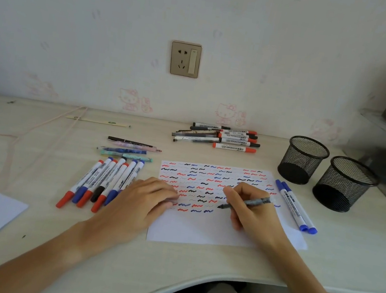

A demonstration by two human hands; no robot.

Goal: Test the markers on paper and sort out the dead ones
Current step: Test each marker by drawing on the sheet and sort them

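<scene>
Two mesh cups (303,159) are stood right of the paper (199,231). A dark pen (246,203) is gripped in the right hand (252,209), tip on paper; the sheet is pressed by the flat-fingered left hand (139,201), with capped markers (105,181) ranged beside it.

home bedroom | cartoon-cat wallpaper (131,99) | study desk (37,149)

On the bench (196,258) we see the paper (199,231) at centre, a row of markers (102,181) to its left, two markers (296,207) along its right edge, a pile of markers (218,137) behind it, and two mesh cups (327,174) to the right, near the back.
</scene>
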